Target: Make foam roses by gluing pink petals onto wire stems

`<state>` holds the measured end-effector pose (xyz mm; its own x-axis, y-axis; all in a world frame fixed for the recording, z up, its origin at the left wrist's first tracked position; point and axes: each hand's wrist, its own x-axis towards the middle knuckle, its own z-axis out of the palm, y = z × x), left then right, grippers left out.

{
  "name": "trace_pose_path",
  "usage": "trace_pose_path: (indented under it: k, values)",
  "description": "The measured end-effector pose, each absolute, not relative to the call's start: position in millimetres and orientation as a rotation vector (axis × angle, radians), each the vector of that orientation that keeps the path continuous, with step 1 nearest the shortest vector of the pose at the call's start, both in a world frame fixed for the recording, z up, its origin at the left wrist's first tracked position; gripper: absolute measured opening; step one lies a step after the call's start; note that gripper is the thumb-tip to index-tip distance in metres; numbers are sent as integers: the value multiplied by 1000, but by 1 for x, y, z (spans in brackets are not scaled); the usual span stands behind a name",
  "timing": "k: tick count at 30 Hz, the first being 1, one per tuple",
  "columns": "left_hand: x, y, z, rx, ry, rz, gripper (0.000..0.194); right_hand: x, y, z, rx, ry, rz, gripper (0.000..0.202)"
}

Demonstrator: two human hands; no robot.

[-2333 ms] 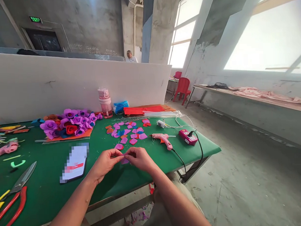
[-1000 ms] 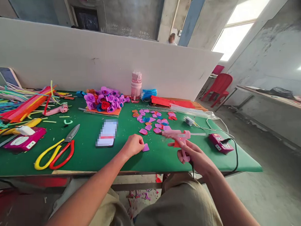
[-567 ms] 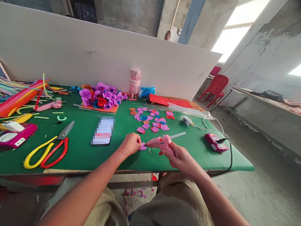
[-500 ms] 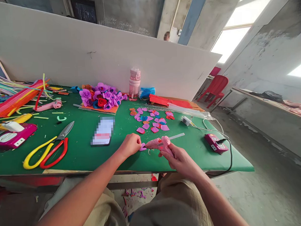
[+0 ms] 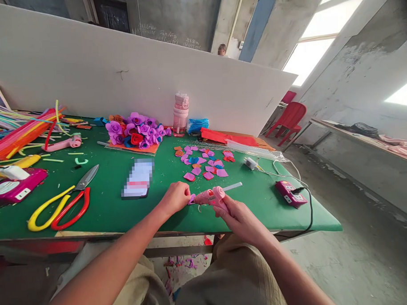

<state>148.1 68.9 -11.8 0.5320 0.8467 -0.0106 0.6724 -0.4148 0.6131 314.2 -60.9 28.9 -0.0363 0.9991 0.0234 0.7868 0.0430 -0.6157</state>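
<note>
Fingers of the left hand (image 5: 175,198) are curled closed, pinching a small purple petal (image 5: 192,199) low over the near part of the green table (image 5: 259,208). The right hand (image 5: 237,213) is wrapped around the handle of a pink glue gun (image 5: 210,196), its nozzle pointing left and reaching the petal; whether the tip touches it is too small to tell. A clear glue stick (image 5: 233,186) juts from the back of the gun. Beyond the hands lie scattered petals (image 5: 221,172) in purple, red, blue and orange, some overlapping. To their right are a white charger (image 5: 249,164) with a pale cable and, nearer the table's right end, a magenta power strip (image 5: 288,195) with a black plug in it. Left of the hands lie a phone (image 5: 137,179) with its screen up and scissors (image 5: 90,178) with one yellow and one red handle, blades partly crossed. Farther back, a cluster of paper flowers (image 5: 144,129), mostly purple, rests on an orange sheet. A pink bottle (image 5: 181,115) stands upright near a blue packet (image 5: 198,126) and red sheets (image 5: 214,135), in front of a white board (image 5: 87,85).
</note>
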Motion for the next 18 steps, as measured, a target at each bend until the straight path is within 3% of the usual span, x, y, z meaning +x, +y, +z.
trace_pose_path:
  k: [18]
  values:
    - [148,68,-10,2216,1214,393,16,312,-57,26,-1852,-1956,539,22]
